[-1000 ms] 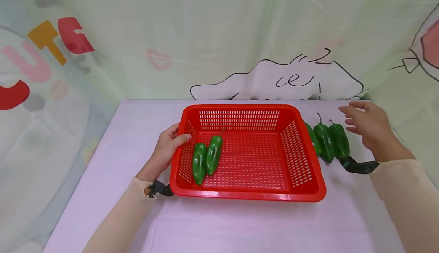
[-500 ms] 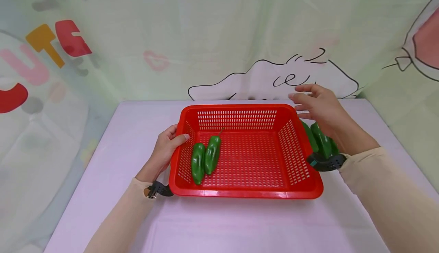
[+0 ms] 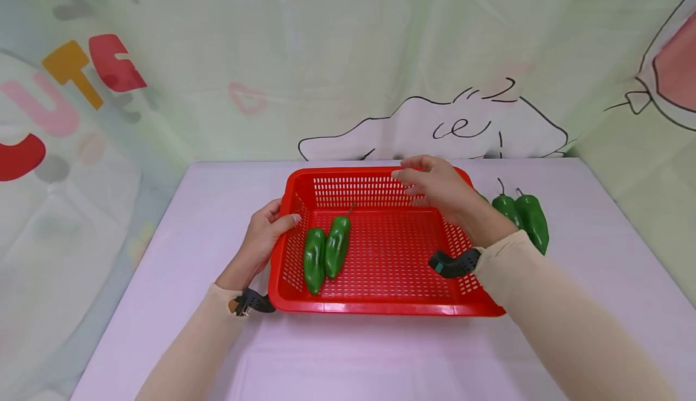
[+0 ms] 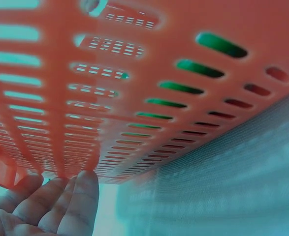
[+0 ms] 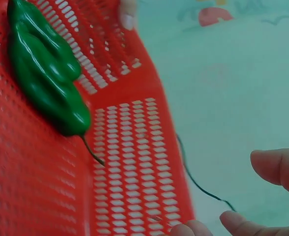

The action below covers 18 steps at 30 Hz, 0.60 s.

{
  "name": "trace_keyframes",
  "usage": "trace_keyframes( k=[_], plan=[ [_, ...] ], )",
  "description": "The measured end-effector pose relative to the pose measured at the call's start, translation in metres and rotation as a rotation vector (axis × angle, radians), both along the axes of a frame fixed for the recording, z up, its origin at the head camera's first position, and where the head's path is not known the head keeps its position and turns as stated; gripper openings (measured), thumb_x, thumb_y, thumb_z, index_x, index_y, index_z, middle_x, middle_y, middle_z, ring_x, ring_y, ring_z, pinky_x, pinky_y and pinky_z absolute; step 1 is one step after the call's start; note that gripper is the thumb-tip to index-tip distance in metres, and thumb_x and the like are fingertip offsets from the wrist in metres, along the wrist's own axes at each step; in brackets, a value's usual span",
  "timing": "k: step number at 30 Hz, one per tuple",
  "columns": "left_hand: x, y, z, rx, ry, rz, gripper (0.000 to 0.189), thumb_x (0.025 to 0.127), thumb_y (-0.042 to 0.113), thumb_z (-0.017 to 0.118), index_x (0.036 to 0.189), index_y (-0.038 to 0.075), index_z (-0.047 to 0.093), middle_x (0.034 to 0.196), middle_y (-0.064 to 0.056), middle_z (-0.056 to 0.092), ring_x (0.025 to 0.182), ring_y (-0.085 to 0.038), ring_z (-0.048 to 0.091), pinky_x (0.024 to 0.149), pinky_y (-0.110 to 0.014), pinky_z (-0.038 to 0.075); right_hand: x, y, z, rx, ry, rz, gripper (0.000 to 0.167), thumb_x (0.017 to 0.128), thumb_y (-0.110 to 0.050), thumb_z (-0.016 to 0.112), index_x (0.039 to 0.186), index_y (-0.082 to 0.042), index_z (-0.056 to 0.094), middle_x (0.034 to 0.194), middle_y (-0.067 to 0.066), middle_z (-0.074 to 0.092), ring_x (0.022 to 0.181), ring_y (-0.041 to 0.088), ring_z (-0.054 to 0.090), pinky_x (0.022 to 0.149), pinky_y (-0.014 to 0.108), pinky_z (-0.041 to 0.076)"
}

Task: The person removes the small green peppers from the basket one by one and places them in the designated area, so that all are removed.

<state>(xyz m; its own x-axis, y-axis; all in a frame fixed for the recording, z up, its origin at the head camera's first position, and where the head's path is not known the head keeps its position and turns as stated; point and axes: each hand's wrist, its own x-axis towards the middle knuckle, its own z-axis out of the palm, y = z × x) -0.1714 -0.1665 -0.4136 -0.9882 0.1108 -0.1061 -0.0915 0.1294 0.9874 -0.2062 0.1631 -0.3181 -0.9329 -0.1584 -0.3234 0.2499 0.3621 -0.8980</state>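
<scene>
A red plastic basket (image 3: 388, 305) stands on the table. My left hand (image 3: 264, 232) grips its left rim, thumb over the edge. In the left wrist view that hand's fingers (image 4: 80, 206) lie against the outer slotted wall. Two green peppers (image 3: 337, 247) lie side by side inside at the left; in the right wrist view one pepper (image 5: 48, 73) shows its thin stem. Over the basket's back right part hovers my right hand (image 3: 437, 186), its fingers loosely spread and holding nothing.
More green peppers (image 3: 533, 220) lie on the table right of the basket, one mostly hidden behind my right arm. The pale cloth-covered table (image 3: 380, 359) ends at a printed curtain (image 3: 326, 57) behind.
My right hand has moved left from above the peppers on the right, past the basket's right rim, to over the basket. The left hand and the basket have hardly moved.
</scene>
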Motion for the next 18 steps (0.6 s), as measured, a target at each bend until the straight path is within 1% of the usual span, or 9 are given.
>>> trace_keyframes(
  k=[3,6,9,13,18],
  plan=[
    [0.0,0.0,-0.001,0.004,0.004,-0.005,0.051,0.101,0.016,0.06,0.15,0.004,0.049,0.134,-0.025,0.064,0.109,-0.04,0.073,0.081,-0.044,0.064,-0.001,-0.012,-0.01,-0.022,-0.055,0.02,0.064,0.102,-0.031,0.063,0.155,-0.005,0.04,0.149,0.018,0.048,0.128,0.039,0.053,0.109,0.05,0.053],
    [0.001,0.0,-0.001,0.009,0.007,-0.004,0.052,0.101,0.016,0.06,0.15,0.004,0.049,0.135,-0.025,0.064,0.11,-0.04,0.072,0.082,-0.043,0.064,-0.002,-0.024,-0.019,-0.025,-0.097,0.042,0.062,0.101,-0.03,0.065,0.152,-0.003,0.042,0.148,0.019,0.05,0.128,0.041,0.055,0.109,0.053,0.052],
    [0.001,-0.001,-0.002,0.01,0.007,-0.002,0.052,0.101,0.016,0.06,0.15,0.004,0.049,0.135,-0.025,0.063,0.11,-0.04,0.072,0.082,-0.043,0.064,-0.002,-0.036,-0.026,-0.021,-0.123,0.08,0.058,0.101,-0.028,0.064,0.148,-0.001,0.045,0.146,0.022,0.05,0.128,0.043,0.055,0.109,0.054,0.052],
    [0.001,-0.001,-0.001,0.014,0.009,-0.006,0.051,0.101,0.016,0.06,0.15,0.004,0.049,0.134,-0.025,0.063,0.11,-0.041,0.071,0.082,-0.043,0.064,-0.004,-0.047,-0.034,-0.024,-0.147,0.108,0.056,0.101,-0.028,0.065,0.145,0.0,0.047,0.144,0.026,0.05,0.128,0.043,0.056,0.107,0.053,0.053],
    [0.0,0.0,-0.001,0.012,0.014,-0.01,0.051,0.101,0.016,0.06,0.149,0.004,0.049,0.134,-0.025,0.063,0.11,-0.039,0.072,0.082,-0.043,0.064,-0.006,-0.058,-0.043,-0.017,-0.177,0.13,0.057,0.099,-0.029,0.068,0.144,0.0,0.049,0.142,0.024,0.052,0.124,0.04,0.057,0.103,0.051,0.056]
  ],
)
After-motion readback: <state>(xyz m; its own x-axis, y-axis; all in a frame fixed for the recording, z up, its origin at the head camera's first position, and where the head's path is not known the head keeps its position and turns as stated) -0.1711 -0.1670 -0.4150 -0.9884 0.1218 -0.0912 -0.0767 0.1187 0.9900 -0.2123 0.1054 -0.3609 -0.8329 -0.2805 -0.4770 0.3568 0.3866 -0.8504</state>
